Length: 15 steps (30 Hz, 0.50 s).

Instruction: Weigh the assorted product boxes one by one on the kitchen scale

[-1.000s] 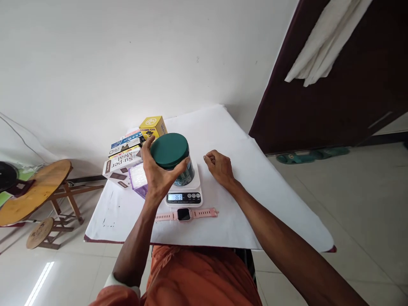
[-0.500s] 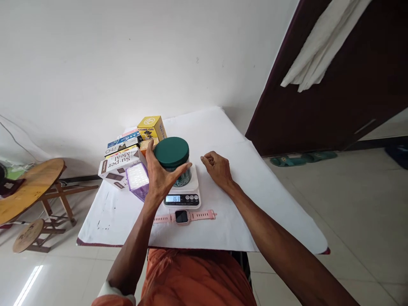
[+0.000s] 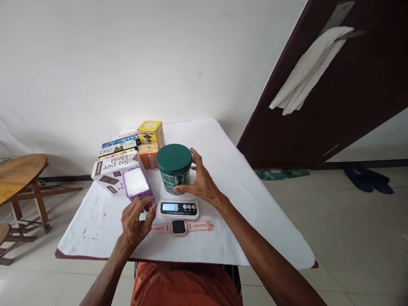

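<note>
My right hand (image 3: 202,182) grips a jar (image 3: 174,180) with a dark green lid from its right side, thumb in front and fingers behind. The jar is over the white digital kitchen scale (image 3: 179,209), whose display reads 0; whether its base touches the platform is hard to see. My left hand (image 3: 136,219) is left of the scale, fingers bent and thumb apart, with nothing in it. Just behind it lies a purple-edged pack (image 3: 136,180) with a white top. A pink smartwatch (image 3: 179,227) lies flat in front of the scale.
Several boxes stand at the back left, among them a white Su-per Meal box (image 3: 116,170), a yellow box (image 3: 150,132) and an orange pack (image 3: 148,155). White cloth (image 3: 255,225) covers the table. A wooden table (image 3: 22,174) stands left, and slippers (image 3: 368,179) lie on the floor right.
My left hand has let go of the jar and moved down left. My right hand has moved left and taken hold of it. The scale's reading went from 363 to 0.
</note>
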{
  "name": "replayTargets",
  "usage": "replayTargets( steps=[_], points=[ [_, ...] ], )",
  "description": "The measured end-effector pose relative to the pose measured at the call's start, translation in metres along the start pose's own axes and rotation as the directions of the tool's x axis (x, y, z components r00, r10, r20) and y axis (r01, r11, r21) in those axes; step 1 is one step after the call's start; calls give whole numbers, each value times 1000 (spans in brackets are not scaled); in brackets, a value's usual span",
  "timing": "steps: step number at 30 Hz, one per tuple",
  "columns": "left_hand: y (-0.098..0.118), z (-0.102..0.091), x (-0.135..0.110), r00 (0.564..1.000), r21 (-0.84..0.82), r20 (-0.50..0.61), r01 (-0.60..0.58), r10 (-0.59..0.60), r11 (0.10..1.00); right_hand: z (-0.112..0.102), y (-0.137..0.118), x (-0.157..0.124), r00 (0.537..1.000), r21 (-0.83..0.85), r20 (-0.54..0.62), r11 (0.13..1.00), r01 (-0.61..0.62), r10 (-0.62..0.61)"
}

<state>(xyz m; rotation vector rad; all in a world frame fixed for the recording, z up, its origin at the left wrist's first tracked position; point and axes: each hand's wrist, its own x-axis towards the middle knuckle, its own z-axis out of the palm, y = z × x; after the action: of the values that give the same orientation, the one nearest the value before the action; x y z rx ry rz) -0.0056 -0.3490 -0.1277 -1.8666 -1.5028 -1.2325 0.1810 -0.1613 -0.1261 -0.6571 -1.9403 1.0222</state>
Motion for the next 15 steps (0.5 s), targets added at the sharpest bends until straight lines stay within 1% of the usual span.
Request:
replayTargets(
  steps=[2, 4, 6, 8, 10, 11, 13, 15],
  points=[
    [-3, 7, -4, 1000, -24, 4, 10, -10, 1000, 7, -6, 4, 1000, -47, 10, 999, -3, 3],
    [-3, 13, -7, 1000, -47, 1, 26, -26, 999, 9, -10, 6, 999, -79, 27, 997, -15, 17],
    [-2, 15, -9, 999, -69, -10, 34, -34, 997, 5, -14, 11, 999, -69, 35, 997, -29, 31],
    [-2, 15, -10, 999, -93, -11, 39, -40, 995, -3, -16, 22, 998, -7, 21, 999, -51, 51],
    [-1, 14, -13, 999, -120, 3, 41, -41, 992, -14, -15, 41, 996, 35, -41, 996, -82, 83],
    [-1, 14, -14, 999, -132, 16, 46, -44, 990, -19, -12, 54, 991, 18, -100, 996, -90, 92],
    [-1, 14, -17, 998, -155, 38, 64, -59, 986, -29, 1, 85, 971, -87, -221, 989, -118, 96],
    [0, 15, -20, 996, -170, 52, 81, -73, 982, -34, 20, 117, 946, -144, -292, 971, -189, 140]
  ],
)
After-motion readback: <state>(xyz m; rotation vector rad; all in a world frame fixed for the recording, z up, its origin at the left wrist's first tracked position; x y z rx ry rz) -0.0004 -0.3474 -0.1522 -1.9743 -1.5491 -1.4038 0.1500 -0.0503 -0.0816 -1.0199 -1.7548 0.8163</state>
